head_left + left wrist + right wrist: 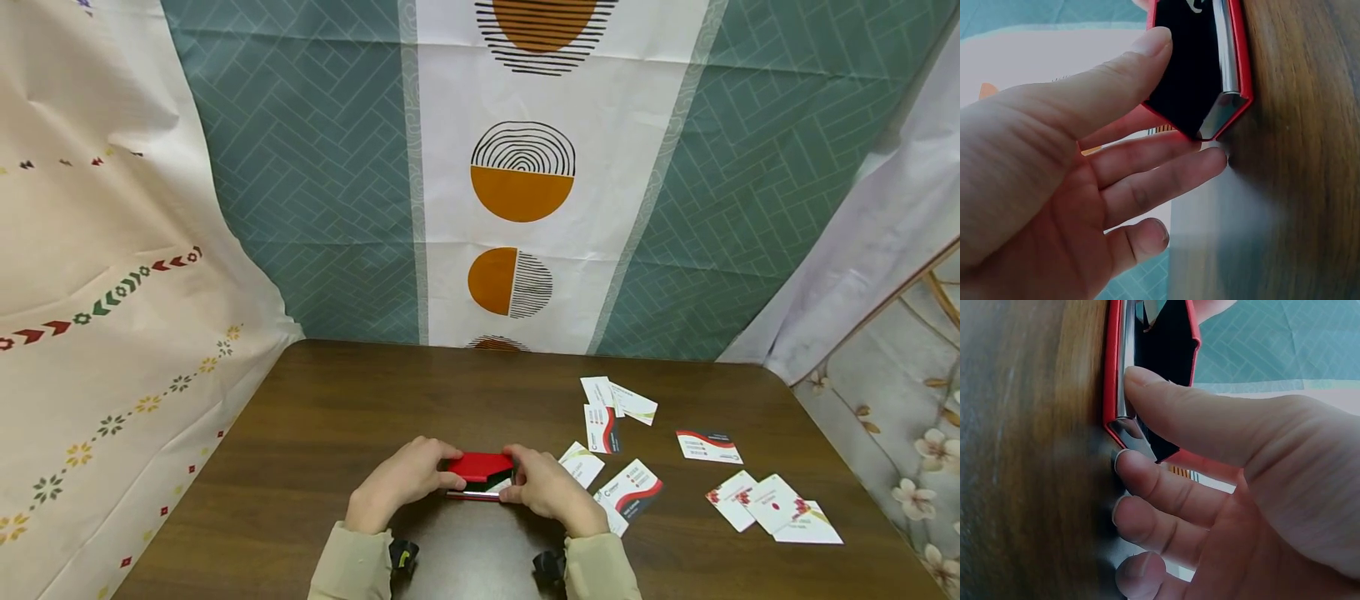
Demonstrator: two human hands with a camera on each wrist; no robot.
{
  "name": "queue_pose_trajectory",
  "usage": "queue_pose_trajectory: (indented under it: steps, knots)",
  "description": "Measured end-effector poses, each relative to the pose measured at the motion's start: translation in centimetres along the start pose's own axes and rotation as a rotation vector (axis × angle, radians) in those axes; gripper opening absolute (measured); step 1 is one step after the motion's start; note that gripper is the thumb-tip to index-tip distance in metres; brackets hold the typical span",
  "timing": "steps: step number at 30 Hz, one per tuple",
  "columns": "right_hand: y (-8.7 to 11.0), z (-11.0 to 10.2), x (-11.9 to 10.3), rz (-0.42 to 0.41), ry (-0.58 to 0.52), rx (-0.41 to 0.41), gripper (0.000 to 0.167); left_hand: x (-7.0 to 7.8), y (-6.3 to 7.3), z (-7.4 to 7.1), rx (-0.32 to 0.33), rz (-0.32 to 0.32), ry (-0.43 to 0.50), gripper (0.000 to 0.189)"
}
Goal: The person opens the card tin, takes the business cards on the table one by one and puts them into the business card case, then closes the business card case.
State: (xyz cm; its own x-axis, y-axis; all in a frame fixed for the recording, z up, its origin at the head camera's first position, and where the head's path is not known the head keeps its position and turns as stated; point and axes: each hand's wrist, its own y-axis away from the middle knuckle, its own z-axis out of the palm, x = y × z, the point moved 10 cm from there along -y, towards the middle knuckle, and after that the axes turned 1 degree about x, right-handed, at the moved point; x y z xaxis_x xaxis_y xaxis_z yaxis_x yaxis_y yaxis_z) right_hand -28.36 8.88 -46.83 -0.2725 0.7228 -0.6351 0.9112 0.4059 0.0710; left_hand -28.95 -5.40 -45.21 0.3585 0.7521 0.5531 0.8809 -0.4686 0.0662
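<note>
A red business card case (480, 465) stands on the table in front of me, its lid partly raised. Its inside is black with a shiny metal frame, and something whitish shows in it in the head view. At the case's left end, my left hand (401, 483) pinches the lid, thumb (1154, 42) on the black inner side and fingers behind. My right hand (551, 487) holds the other end, its thumb (1144, 376) at the metal frame (1126, 356) and the lower fingers near the tabletop.
Several business cards (628, 492) lie on the brown table (337, 400) just right of my right hand. Farther back is another small group (602, 429). A single card (708, 447) and an overlapping group (776, 504) lie at the right. Patterned cloth (315, 167) hangs behind.
</note>
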Motion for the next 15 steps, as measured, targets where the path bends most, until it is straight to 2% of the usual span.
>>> queue_pose_trajectory:
  steps: [7, 15]
  knots:
    - [0.0, 0.0, 0.1, 0.003, 0.006, -0.006, 0.059, 0.6, 0.0, -0.6, 0.031, 0.052, -0.013, 0.035]
    - [0.0, 0.0, 0.0, 0.003, 0.013, -0.004, 0.059, 0.8, 0.1, -1.2, 0.065, 0.076, -0.004, 0.029]
